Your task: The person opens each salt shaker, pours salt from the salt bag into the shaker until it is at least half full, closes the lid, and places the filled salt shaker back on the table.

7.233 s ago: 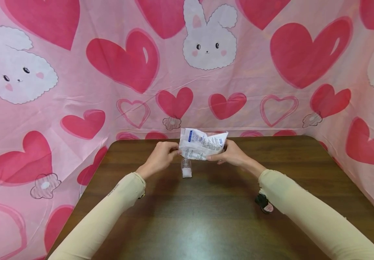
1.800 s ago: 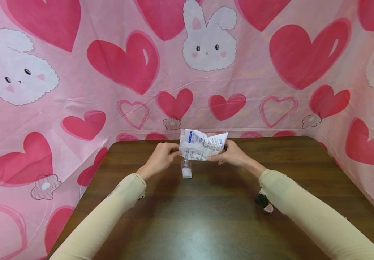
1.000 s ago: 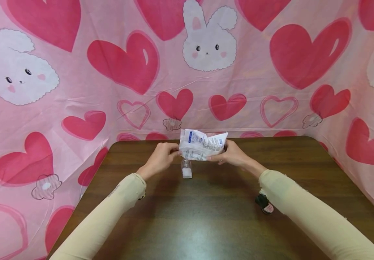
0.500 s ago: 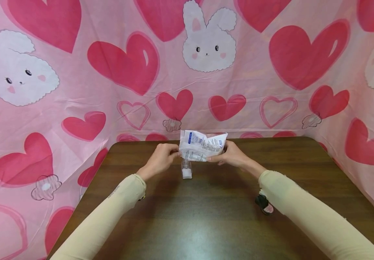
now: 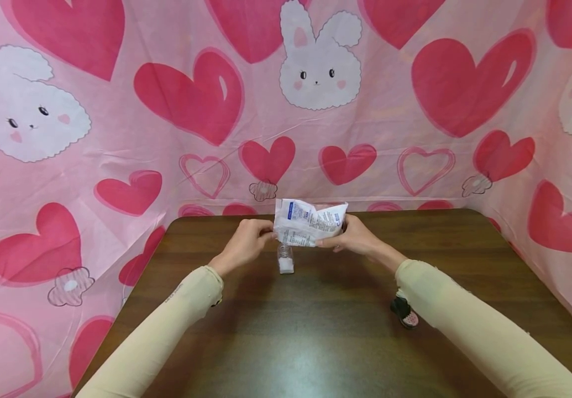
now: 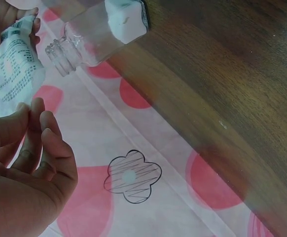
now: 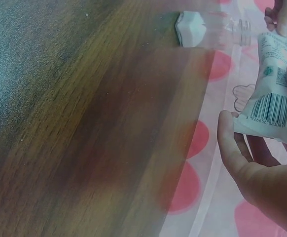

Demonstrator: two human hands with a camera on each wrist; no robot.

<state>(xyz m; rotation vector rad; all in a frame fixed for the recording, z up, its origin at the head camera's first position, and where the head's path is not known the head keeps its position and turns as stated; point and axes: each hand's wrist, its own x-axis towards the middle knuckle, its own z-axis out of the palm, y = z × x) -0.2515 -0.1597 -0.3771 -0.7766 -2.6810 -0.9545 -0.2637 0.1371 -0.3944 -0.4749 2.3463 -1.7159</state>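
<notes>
Basically, 2 hands (image 5: pixel 245 243) (image 5: pixel 357 235) gripping 1 pkt (image 5: pixel 310 224), 1 btl (image 5: pixel 286 262) below

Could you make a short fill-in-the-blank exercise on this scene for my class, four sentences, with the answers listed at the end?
1. The left hand and right hand hold the bag, whose block of stripes is a ____.
2. The contents of the bottle are ____ in colour.
3. Besides hearts and flowers, the pink cloth shows ____ faces.
4. The table shows a brown ____ grain.

Missing words: barcode; white; rabbit; wood.
</notes>
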